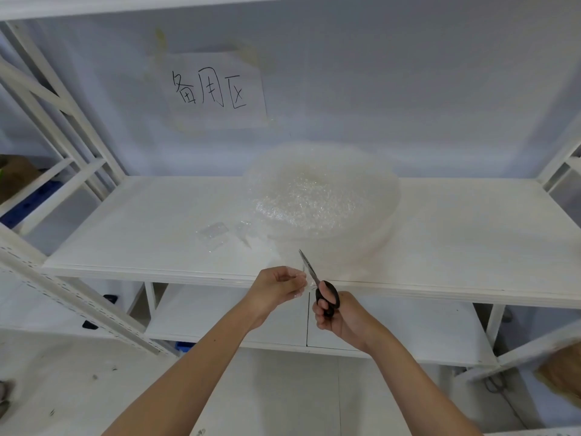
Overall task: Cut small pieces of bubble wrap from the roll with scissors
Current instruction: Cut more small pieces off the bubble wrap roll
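On the white shelf (pixel 125 234) I see a few cut pieces (pixel 217 230) lying flat just left of the bubble wrap roll (pixel 320 196), which sits on its side toward the back. My left hand (pixel 276 286) pinches the loose end of the wrap (pixel 300 280) at the shelf's front edge, stretching it leftward. Just to its right, my right hand (pixel 338 317) is clenched on the black-handled scissors (pixel 317 284), blades pointing up and away toward the roll, touching the strip beside my left fingertips
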Tool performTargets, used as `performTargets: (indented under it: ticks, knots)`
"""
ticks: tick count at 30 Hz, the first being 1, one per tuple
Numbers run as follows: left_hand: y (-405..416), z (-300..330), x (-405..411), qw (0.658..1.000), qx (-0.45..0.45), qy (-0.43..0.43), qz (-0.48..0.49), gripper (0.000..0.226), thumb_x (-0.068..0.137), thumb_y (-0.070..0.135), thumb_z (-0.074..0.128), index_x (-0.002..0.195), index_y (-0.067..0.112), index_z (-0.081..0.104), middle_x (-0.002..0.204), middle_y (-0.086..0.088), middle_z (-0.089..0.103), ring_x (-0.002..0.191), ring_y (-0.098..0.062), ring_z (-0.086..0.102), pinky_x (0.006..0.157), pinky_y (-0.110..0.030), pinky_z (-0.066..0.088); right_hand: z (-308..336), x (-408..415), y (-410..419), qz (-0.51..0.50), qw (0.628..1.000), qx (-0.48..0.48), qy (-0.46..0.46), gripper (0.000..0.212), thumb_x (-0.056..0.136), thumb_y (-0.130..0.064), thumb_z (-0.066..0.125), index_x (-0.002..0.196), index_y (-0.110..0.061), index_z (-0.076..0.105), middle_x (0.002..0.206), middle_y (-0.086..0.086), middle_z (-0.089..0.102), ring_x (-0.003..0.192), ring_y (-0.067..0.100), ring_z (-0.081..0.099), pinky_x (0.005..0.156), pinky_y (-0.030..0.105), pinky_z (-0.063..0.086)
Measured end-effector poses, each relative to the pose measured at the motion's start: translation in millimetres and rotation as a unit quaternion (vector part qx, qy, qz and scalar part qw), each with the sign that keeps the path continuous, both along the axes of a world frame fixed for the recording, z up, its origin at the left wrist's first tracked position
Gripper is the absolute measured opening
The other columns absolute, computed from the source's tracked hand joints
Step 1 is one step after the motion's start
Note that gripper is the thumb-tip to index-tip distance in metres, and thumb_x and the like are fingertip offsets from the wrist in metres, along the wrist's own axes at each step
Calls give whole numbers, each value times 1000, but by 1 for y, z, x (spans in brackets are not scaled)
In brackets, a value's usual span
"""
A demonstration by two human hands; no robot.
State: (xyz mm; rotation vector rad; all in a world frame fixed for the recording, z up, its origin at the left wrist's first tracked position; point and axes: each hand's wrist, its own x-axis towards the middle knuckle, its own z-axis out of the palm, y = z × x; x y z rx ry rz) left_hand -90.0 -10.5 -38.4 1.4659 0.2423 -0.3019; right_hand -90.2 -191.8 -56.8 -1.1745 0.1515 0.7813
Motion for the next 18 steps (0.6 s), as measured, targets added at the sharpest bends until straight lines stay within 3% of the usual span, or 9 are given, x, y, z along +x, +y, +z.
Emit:
performTargets:
  ticks: [3, 7, 13, 18]
  knots:
    - [-1, -1, -1, 1000, 4, 1, -2, 18, 89, 8, 68, 105, -2, 70, 95, -15, 70, 86, -21, 65, 81, -24, 55, -2, -2, -1, -5, 1000, -1, -2, 40, 92, -33, 60, 61, -13, 46, 66, 7, 46, 59, 19, 40, 61, 27, 41]
    - [-1, 0, 0, 1000, 1, 4, -3, 14, 88, 6, 69, 101, 1, 71, 94, -15, 69, 89, -24, 65, 84, -26, 56, -3, -5, -3, 8, 1000, 11, -3, 42, 83, -45, 66, 60, -14, 48, 65, 5, 49, 57, 20, 42, 61, 28, 41]
    - [3, 8, 1, 1000, -23, 1, 15, 9, 88, 2, 67, 97, 2, 71, 88, -11, 68, 84, -21, 64, 80, -23, 56, -6, -16, -8, 40, 997, 53, 33, 45, 84, -52, 59, 71, -11, 44, 71, 6, 47, 62, 21, 45, 64, 30, 43]
    - [7, 7, 0, 998, -45, 8, 34, 11, 88, 1, 66, 98, 1, 71, 84, -8, 70, 79, -17, 66, 77, -21, 56, -11, -25, -13, 65, 997, 27, 30, 48, 82, -55, 55, 65, -11, 45, 69, 5, 49, 60, 19, 47, 63, 29, 44]
